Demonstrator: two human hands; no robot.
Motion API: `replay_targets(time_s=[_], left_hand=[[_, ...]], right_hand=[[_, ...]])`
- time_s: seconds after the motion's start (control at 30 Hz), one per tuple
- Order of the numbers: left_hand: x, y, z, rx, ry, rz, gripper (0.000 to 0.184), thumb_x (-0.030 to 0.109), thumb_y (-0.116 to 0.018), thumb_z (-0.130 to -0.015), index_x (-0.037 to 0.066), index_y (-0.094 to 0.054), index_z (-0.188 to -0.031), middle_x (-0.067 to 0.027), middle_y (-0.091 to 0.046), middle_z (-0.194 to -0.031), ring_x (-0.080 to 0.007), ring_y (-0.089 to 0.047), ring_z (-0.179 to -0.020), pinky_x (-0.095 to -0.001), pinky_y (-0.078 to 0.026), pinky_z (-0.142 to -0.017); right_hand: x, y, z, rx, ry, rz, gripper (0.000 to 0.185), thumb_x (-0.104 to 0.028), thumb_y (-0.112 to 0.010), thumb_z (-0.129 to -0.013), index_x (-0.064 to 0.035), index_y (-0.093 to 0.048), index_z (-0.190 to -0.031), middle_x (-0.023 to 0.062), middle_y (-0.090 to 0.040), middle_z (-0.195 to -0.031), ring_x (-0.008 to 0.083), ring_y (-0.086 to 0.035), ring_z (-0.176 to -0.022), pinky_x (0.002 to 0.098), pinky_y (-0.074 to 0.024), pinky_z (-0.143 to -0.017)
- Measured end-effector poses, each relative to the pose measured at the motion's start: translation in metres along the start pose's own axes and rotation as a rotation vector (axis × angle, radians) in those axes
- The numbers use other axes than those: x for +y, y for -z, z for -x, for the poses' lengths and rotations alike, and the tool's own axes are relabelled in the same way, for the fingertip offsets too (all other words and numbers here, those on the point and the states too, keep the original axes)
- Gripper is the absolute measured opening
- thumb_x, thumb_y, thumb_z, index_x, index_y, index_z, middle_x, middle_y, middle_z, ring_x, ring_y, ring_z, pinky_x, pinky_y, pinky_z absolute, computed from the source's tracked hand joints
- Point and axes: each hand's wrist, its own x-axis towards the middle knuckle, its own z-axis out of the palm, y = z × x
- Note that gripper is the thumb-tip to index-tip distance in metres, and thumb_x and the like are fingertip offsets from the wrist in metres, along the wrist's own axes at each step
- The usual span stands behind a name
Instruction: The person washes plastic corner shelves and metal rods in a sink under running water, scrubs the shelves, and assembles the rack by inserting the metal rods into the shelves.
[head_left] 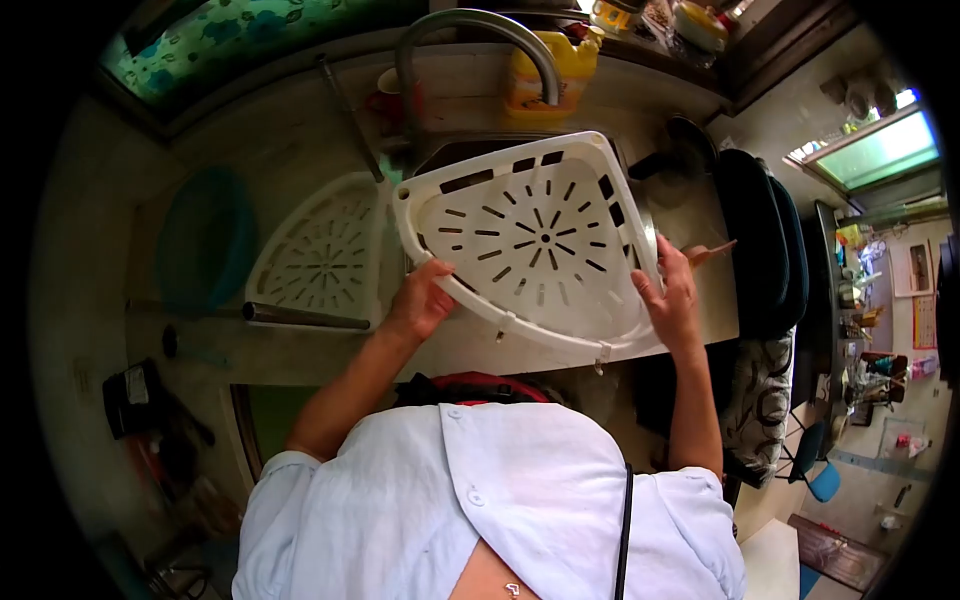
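Note:
A white plastic corner shelf (545, 238), slotted and fan-shaped with a raised rim, is held up over the sink and counter front. My left hand (424, 300) grips its left rim, fingers curled around the edge. On the opposite side, my right hand (670, 295) is closed on the right rim, thumb on the inner side. A second slotted corner shelf (322, 262) lies on the counter to the left. A metal tube (305, 317) rests along that shelf's front edge, and another metal tube (350, 118) slants at its back.
A curved faucet (480, 18) arches behind the held shelf, with a yellow jug (553, 75) and a red mug (390, 98) at the back. A teal basin (207, 240) is on the left. A black pan (690, 145) and dark chair backs (757, 245) are on the right.

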Motion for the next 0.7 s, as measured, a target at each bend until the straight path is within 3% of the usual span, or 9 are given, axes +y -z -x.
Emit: replay_targets(time_s=[0.07, 0.1, 0.17, 0.23, 0.33, 0.47, 0.6, 0.67, 0.7], left_hand=[[0.005, -0.010, 0.007, -0.018, -0.065, -0.002, 0.022, 0.005, -0.059, -0.069, 0.009, -0.051, -0.089, -0.0004, -0.056, -0.080, -0.0100, -0.054, -0.074, -0.0223, -0.046, -0.063], [0.007, -0.002, 0.003, -0.013, -0.077, 0.004, 0.022, 0.005, -0.059, -0.069, 0.009, -0.051, -0.089, -0.0004, -0.056, -0.080, -0.0100, -0.054, -0.074, -0.0223, -0.046, -0.063], [0.005, 0.022, -0.009, -0.118, -0.034, -0.043, 0.025, 0.004, -0.053, -0.071, 0.013, -0.045, -0.094, -0.0024, -0.050, -0.093, -0.0169, -0.052, -0.089, -0.0359, -0.045, -0.082], [0.001, 0.023, -0.009, -0.133, -0.059, -0.034, 0.029, 0.004, -0.052, -0.072, 0.012, -0.045, -0.098, -0.0033, -0.050, -0.096, -0.0177, -0.053, -0.091, -0.0359, -0.045, -0.082], [-0.001, 0.018, -0.005, -0.194, -0.090, -0.032, 0.036, 0.006, -0.051, -0.073, 0.011, -0.044, -0.109, -0.0054, -0.051, -0.104, -0.0196, -0.052, -0.096, -0.0365, -0.045, -0.083], [-0.007, 0.029, -0.008, -0.293, -0.111, -0.039, 0.047, 0.015, -0.054, -0.080, 0.011, -0.037, -0.123, -0.0076, -0.050, -0.114, -0.0205, -0.050, -0.103, -0.0365, -0.043, -0.087], [-0.004, 0.041, -0.004, -0.296, -0.041, -0.006, 0.048, 0.022, -0.056, -0.082, 0.008, -0.037, -0.125, -0.0073, -0.049, -0.116, -0.0183, -0.047, -0.107, -0.0354, -0.040, -0.089], [-0.010, 0.052, -0.004, -0.160, -0.006, -0.251, 0.051, 0.023, -0.057, -0.083, 0.006, -0.036, -0.126, -0.0065, -0.048, -0.118, -0.0162, -0.045, -0.110, -0.0340, -0.038, -0.090], [-0.010, 0.051, -0.001, -0.153, -0.020, -0.246, 0.051, 0.023, -0.057, -0.083, 0.006, -0.036, -0.126, -0.0065, -0.048, -0.118, -0.0162, -0.045, -0.110, -0.0340, -0.038, -0.090]], right_hand=[[0.013, -0.004, -0.011, -0.117, -0.203, -0.229, 0.056, -0.031, -0.062, -0.079, -0.0006, -0.042, -0.121, 0.0206, -0.051, -0.109, 0.0289, -0.053, -0.095, 0.0364, -0.0414, -0.083], [0.016, -0.008, -0.018, -0.154, -0.232, -0.326, 0.056, -0.032, -0.062, -0.079, -0.0012, -0.042, -0.120, 0.0166, -0.054, -0.102, 0.0237, -0.054, -0.087, 0.0326, -0.0429, -0.077], [0.012, -0.011, -0.031, -0.199, -0.252, -0.423, 0.056, -0.033, -0.062, -0.079, -0.0018, -0.042, -0.120, 0.0125, -0.056, -0.095, 0.0185, -0.054, -0.079, 0.0289, -0.0444, -0.070], [-0.001, -0.007, -0.038, -0.391, -0.420, -0.777, 0.049, -0.028, -0.061, -0.081, -0.0032, -0.044, -0.119, 0.0029, -0.055, -0.084, 0.0098, -0.047, -0.067, 0.0224, -0.0410, -0.061], [0.012, -0.013, -0.036, -0.395, -0.375, -0.811, 0.039, -0.019, -0.058, -0.082, -0.0040, -0.047, -0.117, -0.0030, -0.049, -0.080, 0.0041, -0.039, -0.065, 0.0181, -0.0359, -0.057], [0.010, -0.017, -0.029, -0.337, -0.323, -0.803, 0.034, -0.012, -0.055, -0.082, -0.0031, -0.049, -0.114, -0.0031, -0.048, -0.078, 0.0042, -0.040, -0.065, 0.0179, -0.0358, -0.059], [0.022, -0.005, -0.028, -0.163, -0.165, -0.612, 0.040, -0.007, -0.056, -0.079, -0.0042, -0.048, -0.118, -0.0006, -0.055, -0.085, 0.0075, -0.046, -0.070, 0.0206, -0.0394, -0.066], [0.035, -0.007, -0.021, 0.079, 0.121, 0.093, 0.041, -0.006, -0.055, -0.079, -0.0047, -0.047, -0.120, 0.0058, -0.060, -0.093, 0.0169, -0.054, -0.077, 0.0256, -0.0428, -0.072], [0.006, 0.005, -0.023, 0.064, 0.122, 0.161, 0.040, -0.005, -0.054, -0.080, -0.0040, -0.047, -0.119, 0.0139, -0.060, -0.095, 0.0291, -0.057, -0.084, 0.0311, -0.0436, -0.078]])
